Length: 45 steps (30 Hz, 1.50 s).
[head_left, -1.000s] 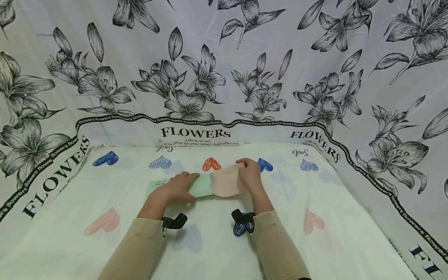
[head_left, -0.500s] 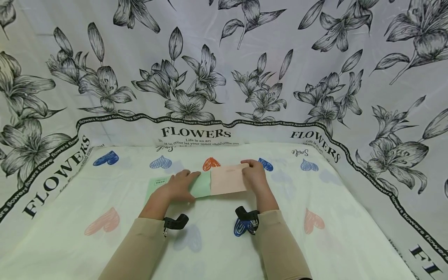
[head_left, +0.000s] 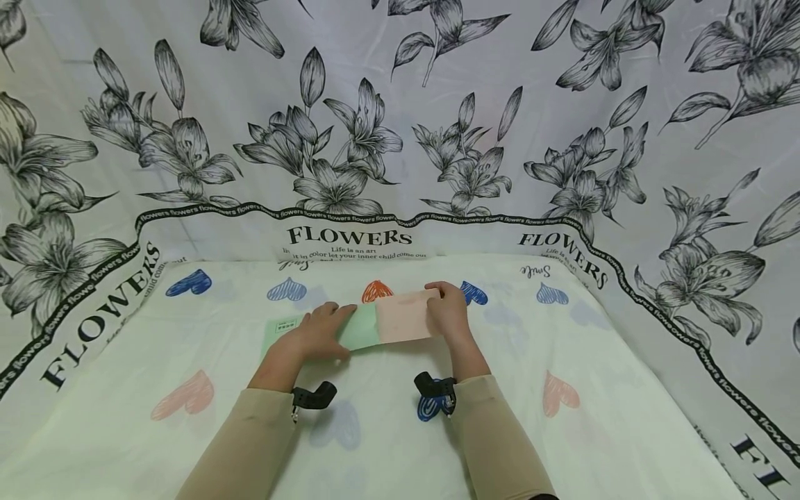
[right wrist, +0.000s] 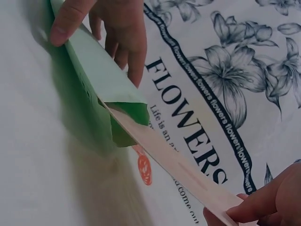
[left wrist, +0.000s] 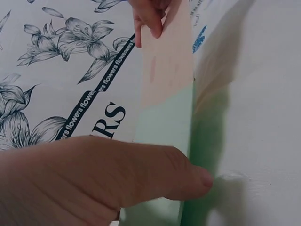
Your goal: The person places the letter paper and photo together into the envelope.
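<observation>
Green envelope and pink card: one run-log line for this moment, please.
left hand: grips green envelope | right hand: pinches pink card | card: partly inside envelope

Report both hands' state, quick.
Left hand: closed, holding the envelope, thumb at one edge, fingers across at the other.
Right hand: closed, pinching the card by its outer end.

Pink card (head_left: 405, 318) partly inside green envelope (head_left: 362, 329)

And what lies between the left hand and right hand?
Between them, the head view shows part of the green paper sleeve, then the pink card.
</observation>
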Available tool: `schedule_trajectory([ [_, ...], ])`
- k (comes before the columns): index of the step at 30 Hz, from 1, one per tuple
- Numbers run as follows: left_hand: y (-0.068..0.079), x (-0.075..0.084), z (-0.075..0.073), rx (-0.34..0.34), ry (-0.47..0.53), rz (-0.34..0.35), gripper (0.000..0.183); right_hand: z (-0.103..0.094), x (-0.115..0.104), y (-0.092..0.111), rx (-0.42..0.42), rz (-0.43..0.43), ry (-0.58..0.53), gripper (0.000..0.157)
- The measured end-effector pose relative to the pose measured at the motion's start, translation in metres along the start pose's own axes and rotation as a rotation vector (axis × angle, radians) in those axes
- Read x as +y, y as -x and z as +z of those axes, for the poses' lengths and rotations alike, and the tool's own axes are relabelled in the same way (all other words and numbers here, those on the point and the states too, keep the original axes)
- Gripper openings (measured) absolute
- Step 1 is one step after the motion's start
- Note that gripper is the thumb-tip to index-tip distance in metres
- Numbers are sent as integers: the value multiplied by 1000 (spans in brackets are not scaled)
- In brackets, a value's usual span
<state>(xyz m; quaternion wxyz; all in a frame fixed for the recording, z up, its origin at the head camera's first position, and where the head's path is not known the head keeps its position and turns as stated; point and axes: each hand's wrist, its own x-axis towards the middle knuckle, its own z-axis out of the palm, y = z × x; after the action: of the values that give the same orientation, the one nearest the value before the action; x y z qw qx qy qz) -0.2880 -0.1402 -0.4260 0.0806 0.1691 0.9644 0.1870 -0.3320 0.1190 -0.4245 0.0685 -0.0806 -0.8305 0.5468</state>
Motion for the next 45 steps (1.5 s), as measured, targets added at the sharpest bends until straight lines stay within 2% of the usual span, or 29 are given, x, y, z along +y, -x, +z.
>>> schedule_trajectory([
  [11,-1,-1,2,6,-21,-27,96,-5,-1,2,-86,88,71,41],
  [15,-2,0,5,7,-47,-35,100,-6,1,0,-120,91,88,40],
  [25,-1,6,7,21,-68,-5,103,-6,5,-3,-175,95,107,39],
  [29,-1,7,7,9,-62,-2,99,-9,6,-1,-210,80,186,45],
  [34,-2,6,7,-7,-67,5,96,-19,6,4,-214,83,373,59],
  [36,-2,6,6,-13,-68,6,95,-23,6,6,-222,74,461,55],
  [39,-3,5,6,-22,-67,9,94,-23,5,7,-256,54,550,41],
  [43,-3,4,6,-32,-68,10,93,-14,5,7,-309,37,564,31],
  [45,-3,3,7,-34,-62,9,93,-11,4,8,-323,33,560,34],
])
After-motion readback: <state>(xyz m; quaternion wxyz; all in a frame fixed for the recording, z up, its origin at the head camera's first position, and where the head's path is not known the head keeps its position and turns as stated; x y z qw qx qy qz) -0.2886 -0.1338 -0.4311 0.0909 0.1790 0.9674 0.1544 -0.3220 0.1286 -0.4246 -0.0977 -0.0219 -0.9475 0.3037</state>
